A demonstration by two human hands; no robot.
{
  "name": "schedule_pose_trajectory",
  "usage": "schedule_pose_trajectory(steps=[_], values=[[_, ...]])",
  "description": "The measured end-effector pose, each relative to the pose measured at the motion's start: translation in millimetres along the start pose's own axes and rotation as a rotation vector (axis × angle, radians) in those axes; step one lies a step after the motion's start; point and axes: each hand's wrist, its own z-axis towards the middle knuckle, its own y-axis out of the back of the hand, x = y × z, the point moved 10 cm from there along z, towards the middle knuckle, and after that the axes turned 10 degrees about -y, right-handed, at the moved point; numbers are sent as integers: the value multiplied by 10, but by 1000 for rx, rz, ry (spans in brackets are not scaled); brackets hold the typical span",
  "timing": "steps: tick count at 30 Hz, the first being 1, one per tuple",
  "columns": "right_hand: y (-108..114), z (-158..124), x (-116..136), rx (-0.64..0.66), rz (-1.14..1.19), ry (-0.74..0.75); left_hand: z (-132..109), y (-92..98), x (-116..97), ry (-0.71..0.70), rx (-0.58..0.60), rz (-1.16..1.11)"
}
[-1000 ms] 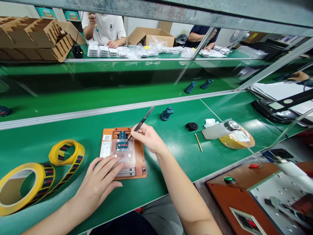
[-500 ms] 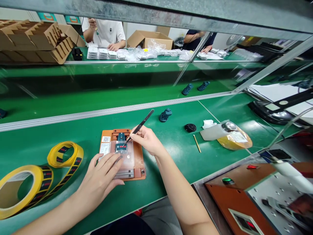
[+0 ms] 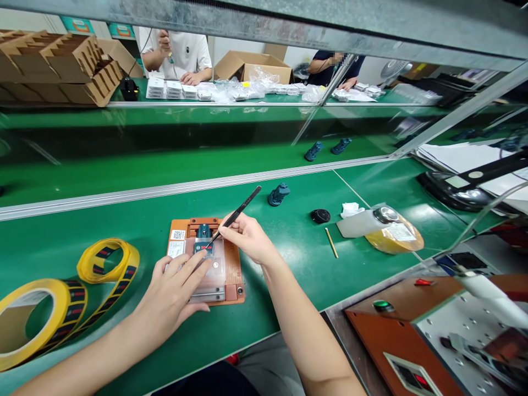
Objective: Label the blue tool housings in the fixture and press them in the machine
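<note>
Filling the foreground: a green desk (image 3: 136,220), edged at the back by a metal rail (image 3: 193,183).
Overhead: a metal beam (image 3: 330,38) crossing the top of the view.
Lower right corner: an orange machine (image 3: 367,335) with a green button (image 3: 383,306), well apart from the hands.
Beyond the rail: brown cardboard dividers (image 3: 49,66), an open carton (image 3: 264,63) and two people, one in a white top (image 3: 181,52), one in a dark top.
Left of the work: a yellow tape roll (image 3: 61,308) on edge, its strip of dark labels curling into a smaller coil.
Right of the work: a white bottle (image 3: 358,223) lying tilted against a wrapped yellow roll (image 3: 412,242), a black cap (image 3: 320,215), a thin yellow rod (image 3: 331,242).
Centre: an orange fixture (image 3: 234,275) topped by a clear plate (image 3: 218,278) and bearing a blue part (image 3: 203,231).
Left hand (image 3: 175,289): palm down, fingers spread slightly across the plate and hiding some of it — thumb held apart.
Right hand (image 3: 247,236): above the fixture's right side, forearm from lower right, grip pinching black tweezers (image 3: 243,203), shaft slanting up.
Dark label (image 3: 200,248): over the blue part, tweezer tips at its right half, left fingertip just beside — whether the tips are closed, I cannot tell.
</note>
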Motion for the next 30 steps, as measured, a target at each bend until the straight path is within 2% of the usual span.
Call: schedule_pose_trajectory(steps=[4,6,8,10,13,15,17,19,20,21,23,24,26,28,30], values=[[53,14,12,-39,52,-25,29,7,-4,11,12,-29],[240,-50,90,-148,170,2,39,28,-2,9,4,-52],[510,-216,188,-313,211,59,49,43,67,37,-20,-102],[741,-450,251,-478,29,82,50,48,252,143,-66,-168],[907,-758,155,-651,-506,9,30,-6,525,308,-117,-278],[923,-883,-33,-688,-782,-14,-1,53,515,291,-206,-290],[913,-954,-261,-681,-929,7,-138,288,306,170,-421,-210],[912,-997,-461,-671,-1017,20,-388,472,-73,-29,-598,-172],[915,-1018,-519,-682,-1053,22,-510,484,-272,-129,-613,-195],[913,-1041,-530,-707,-1082,33,-609,444,-452,-212,-577,-233],[847,-1078,-424,-757,-1095,92,-730,246,-721,-308,-394,-288],[760,-1063,-341,-734,-1072,135,-762,136,-799,-326,-300,-285],[455,-940,-188,-536,-978,228,-777,-21,-875,-369,-184,-276],[65,-781,-109,-240,-876,279,-735,-88,-866,-399,-161,-302],[-215,-657,-100,-37,-812,287,-687,-115,-824,-404,-194,-340]])
